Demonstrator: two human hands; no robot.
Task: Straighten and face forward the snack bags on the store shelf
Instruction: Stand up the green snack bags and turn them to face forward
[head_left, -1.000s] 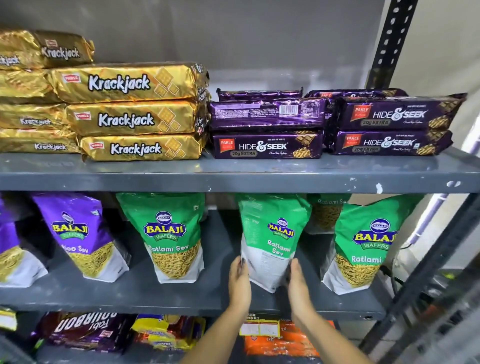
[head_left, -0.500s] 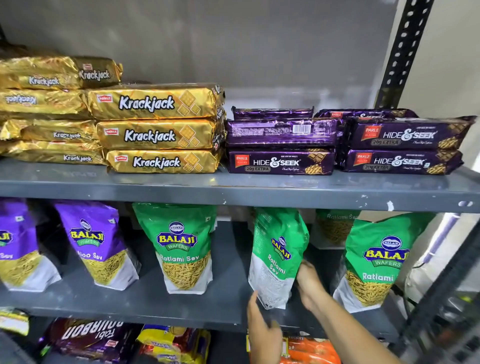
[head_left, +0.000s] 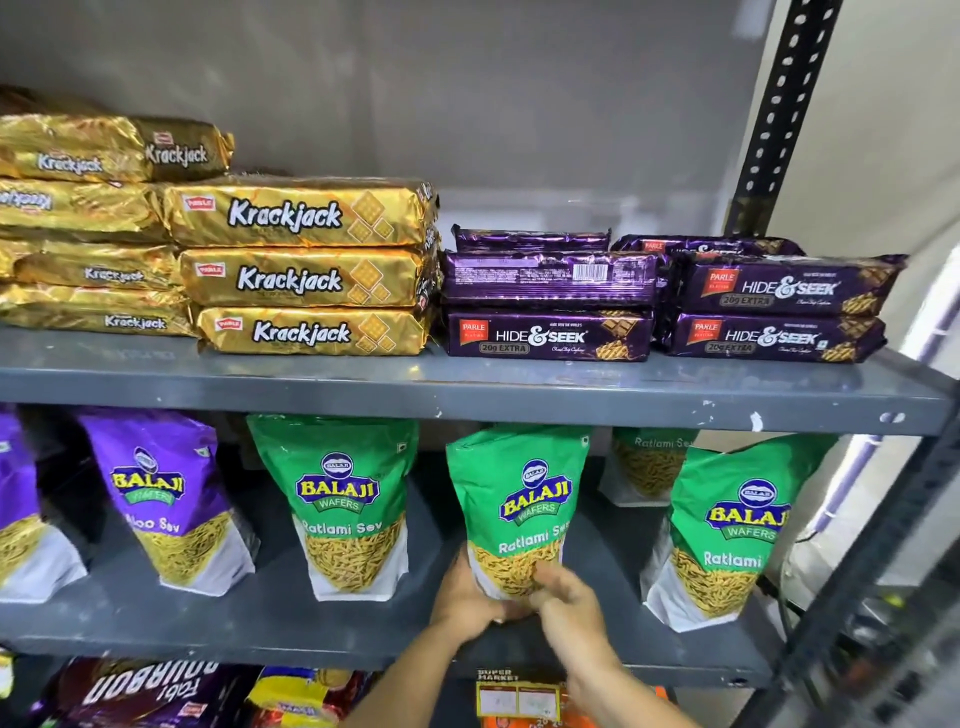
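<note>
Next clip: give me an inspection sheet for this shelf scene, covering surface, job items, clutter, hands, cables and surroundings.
Surface: grey metal middle shelf, bags standing on it.
Job's things: held Ratlami Sev bag upright, label facing forward; green bag to its left and rightmost green bag face forward; purple Aloo Sev bag leans slightly.
Clutter: one Hide & Seek pack shows its barcode side.
Grippers: left hand and right hand both grip the held bag's base.
Cables: nothing seen for certain.
Surroundings: Krackjack packs stacked above; perforated upright.

Four green Balaji bags (head_left: 519, 499), two purple Balaji bags (head_left: 156, 493) — seven gold Krackjack packs (head_left: 301, 213), five purple Hide & Seek packs (head_left: 548, 335)
</note>
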